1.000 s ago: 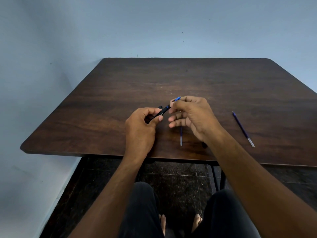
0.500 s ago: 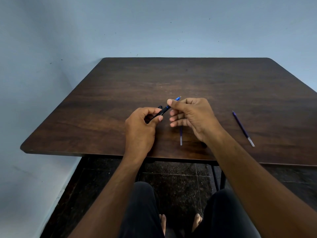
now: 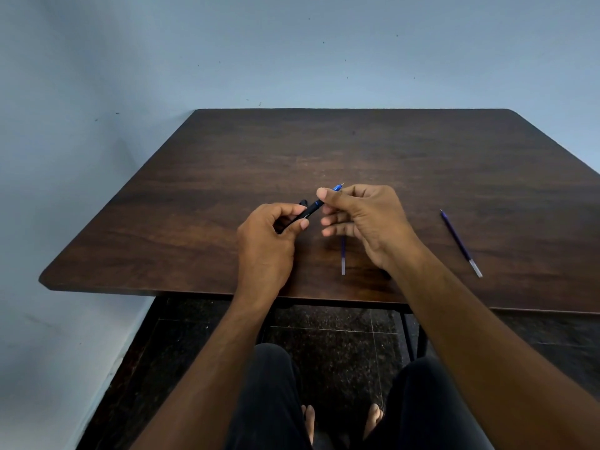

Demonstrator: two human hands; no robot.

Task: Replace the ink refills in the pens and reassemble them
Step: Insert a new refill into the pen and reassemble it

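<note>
Two hands hold one black pen (image 3: 310,212) above the near middle of the wooden table (image 3: 357,147). The left hand (image 3: 266,241) has its fingers curled round the rear of the barrel; the right hand (image 3: 363,219) pinches the blue front section (image 3: 337,188) between thumb and forefinger, with the metal point showing just beyond the fingertips. The step in hand appears to be threading or unthreading this front section. Probable faults: if the two parts meet at an angle, the thread may cross and bind; if the pinch loosens, the small front section may drop and roll off the near edge; whether a spring sits inside cannot be told, but one could escape unnoticed. Two loose refills lie on the table: one refill (image 3: 343,258) directly under the right hand, part hidden by it, and a second refill (image 3: 461,243) well apart to the right. Confusing used with new is possible, as both look alike. No container is in view; the barrel's contents cannot be seen.
</note>
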